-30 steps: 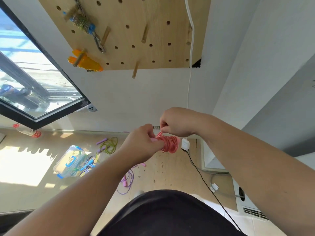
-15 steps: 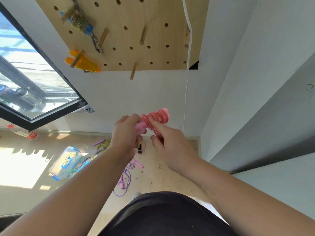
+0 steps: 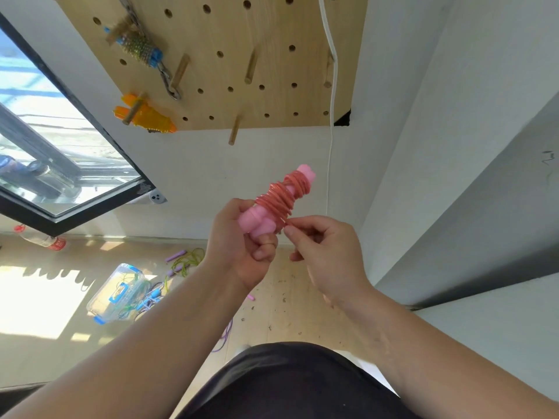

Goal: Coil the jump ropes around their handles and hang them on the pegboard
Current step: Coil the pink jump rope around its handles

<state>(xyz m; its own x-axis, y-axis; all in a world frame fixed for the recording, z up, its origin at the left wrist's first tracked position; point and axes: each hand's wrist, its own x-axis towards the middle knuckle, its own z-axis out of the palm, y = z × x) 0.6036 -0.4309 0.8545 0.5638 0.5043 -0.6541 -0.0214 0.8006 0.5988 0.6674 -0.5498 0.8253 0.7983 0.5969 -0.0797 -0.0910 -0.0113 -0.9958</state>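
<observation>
The 2 pink handles [image 3: 257, 223] look like smooth, matt plastic, and the red rope [image 3: 282, 196] wound on them is glossy, probably a plastic cord. The pegboard [image 3: 272, 55] is pale, matt wood with plain wooden pegs [image 3: 251, 69]; on it hang a dull metal chain [image 3: 165, 78] and a translucent, shiny orange plastic rope [image 3: 151, 119]. On the light wood floor [image 3: 290, 300] lies a clear, glossy plastic box [image 3: 112, 297] with blue clasps.
</observation>
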